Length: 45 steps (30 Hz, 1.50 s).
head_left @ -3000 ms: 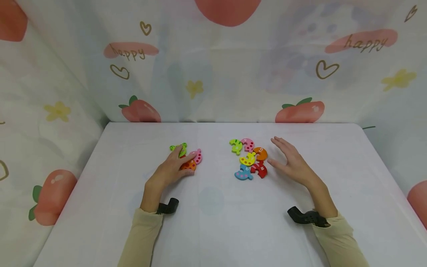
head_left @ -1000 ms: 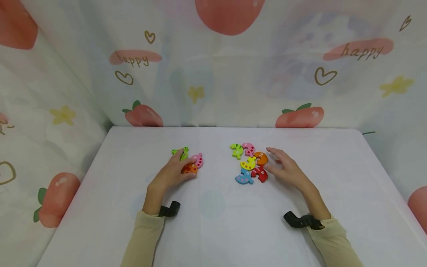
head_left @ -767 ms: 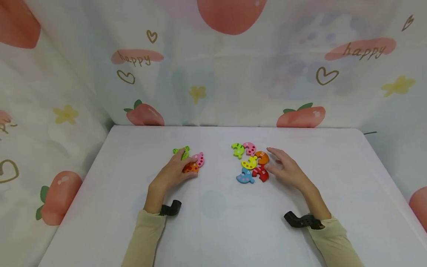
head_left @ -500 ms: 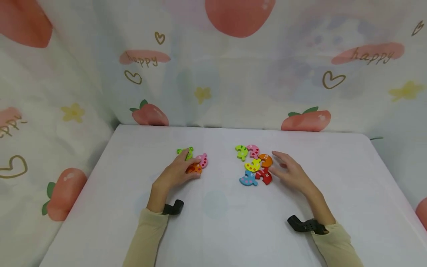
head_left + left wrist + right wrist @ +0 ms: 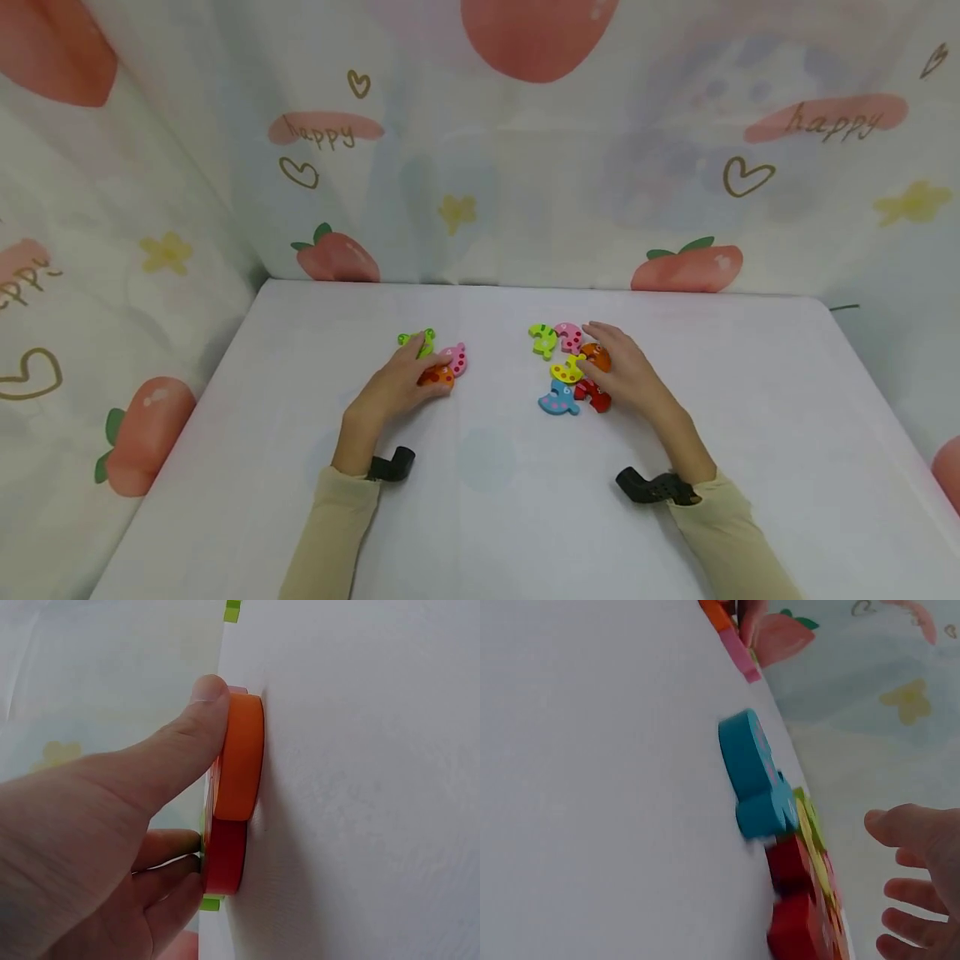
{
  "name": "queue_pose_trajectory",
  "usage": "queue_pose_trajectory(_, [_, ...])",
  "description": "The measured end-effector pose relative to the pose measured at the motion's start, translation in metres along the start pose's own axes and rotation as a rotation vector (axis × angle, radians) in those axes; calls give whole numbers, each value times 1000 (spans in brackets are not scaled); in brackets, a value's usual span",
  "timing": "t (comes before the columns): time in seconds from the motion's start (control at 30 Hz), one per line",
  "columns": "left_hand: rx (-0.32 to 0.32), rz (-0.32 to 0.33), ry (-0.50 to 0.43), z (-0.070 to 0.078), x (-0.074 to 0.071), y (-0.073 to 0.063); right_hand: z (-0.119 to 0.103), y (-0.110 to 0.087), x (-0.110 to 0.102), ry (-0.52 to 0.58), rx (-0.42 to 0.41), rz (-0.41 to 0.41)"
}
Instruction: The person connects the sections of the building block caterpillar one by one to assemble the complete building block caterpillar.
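Observation:
In the head view my left hand [image 5: 390,385] lies over the left group of flat animal-shaped puzzle pieces. The group has a green piece [image 5: 428,343], a pink spotted piece [image 5: 460,358], an orange piece [image 5: 438,377] and a red piece [image 5: 226,859]. My thumb rests on the orange piece, the other fingers touch the pieces further off. My right hand [image 5: 636,373] hovers, fingers loosely spread, above the right group's edge, partly hiding an orange piece [image 5: 597,357] and a red piece [image 5: 598,400]. Beside these lie yellow [image 5: 564,372], blue [image 5: 558,402], green [image 5: 542,342] and pink [image 5: 570,335] pieces.
Both groups lie on a white-covered table [image 5: 480,517]. A printed fabric curtain [image 5: 510,183] rises behind its back edge, and more fabric hangs at the left and right. Black camera mounts [image 5: 393,464] sit on both wrists.
My right hand has moved left from beside the right group to over its orange and red pieces. The left hand stays on its group. The head view has shifted slightly.

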State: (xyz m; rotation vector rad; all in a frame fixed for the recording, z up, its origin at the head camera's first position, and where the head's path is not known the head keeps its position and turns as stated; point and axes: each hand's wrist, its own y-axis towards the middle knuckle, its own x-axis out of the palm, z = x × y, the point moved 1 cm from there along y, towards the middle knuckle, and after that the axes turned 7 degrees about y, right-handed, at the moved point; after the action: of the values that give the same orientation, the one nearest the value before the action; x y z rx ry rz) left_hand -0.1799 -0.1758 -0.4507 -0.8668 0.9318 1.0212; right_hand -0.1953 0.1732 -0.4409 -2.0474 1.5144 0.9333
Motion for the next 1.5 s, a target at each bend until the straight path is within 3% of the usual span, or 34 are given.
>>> queue_pose_trajectory(0.2, [1, 7, -3, -2, -2, -1, -26, 33, 27, -116, -93, -25])
queue_pose_trajectory(0.37, [10, 6, -3, -1, 0, 2, -28, 53, 32, -182, -55, -69])
queue_pose_trajectory(0.63, [11, 6, 1, 1, 0, 2, -21, 62, 34, -178, -3, -115])
queue_pose_trajectory(0.9, [-7, -3, -2, 2, -2, 1, -15, 65, 35, -175, -17, -119])
queue_pose_trajectory(1.27, [-17, -16, 8, 1, 0, 3, -16, 65, 42, -128, -40, -24])
queue_pose_trajectory(1.37, [-18, -22, 17, 1, 1, 3, -23, 66, 49, -32, -67, 5])
queue_pose_trajectory(1.5, [-18, -9, 23, 2, -1, 4, -38, 69, 65, 115, -134, -20])
